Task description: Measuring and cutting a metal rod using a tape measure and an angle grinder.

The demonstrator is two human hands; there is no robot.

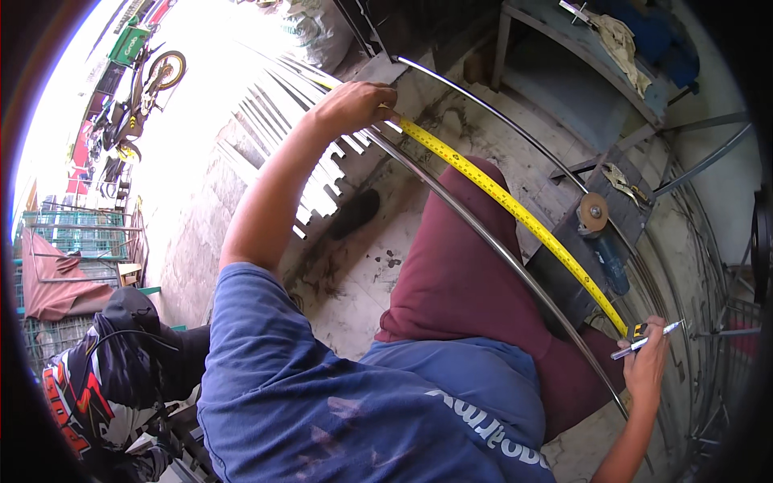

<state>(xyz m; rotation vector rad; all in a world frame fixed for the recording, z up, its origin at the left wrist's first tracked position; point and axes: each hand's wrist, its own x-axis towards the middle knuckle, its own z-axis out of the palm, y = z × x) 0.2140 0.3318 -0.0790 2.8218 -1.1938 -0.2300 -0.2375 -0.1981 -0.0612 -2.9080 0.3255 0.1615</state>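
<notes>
Item in hand: a yellow tape measure (515, 211), pulled out along a curved metal rod (491, 245) that runs from the upper middle of the view down to the lower right, over your maroon-clad knee (459, 274). Your left hand (354, 105) is stretched out to the far end, fingers closed over the tip of the tape, pinning it against the rod. Your right hand (644, 362) sits at the near end, fingers closed on the tape's case and also gripping a pen (648, 340) that points out to the right. A second curved rod (515, 129) lies just beyond, roughly parallel. Further stock: a grinder with a round disc (594, 213) resting on a dark block (580, 258) just past the tape; a bundle of flat metal strips (322, 177) fanned on the concrete floor (354, 282); a shelf (596, 56) with a rag at upper right; another person (121, 354) in dark clothes crouched at lower left; a motorbike (145, 88) out in the glare. Step in hand, by the look of it: measuring a length along the rod. The next move calls for you to keep the tape taut and flat on the curve, then bring the pen tip down onto the rod at the reading without letting the far end slip.
</notes>
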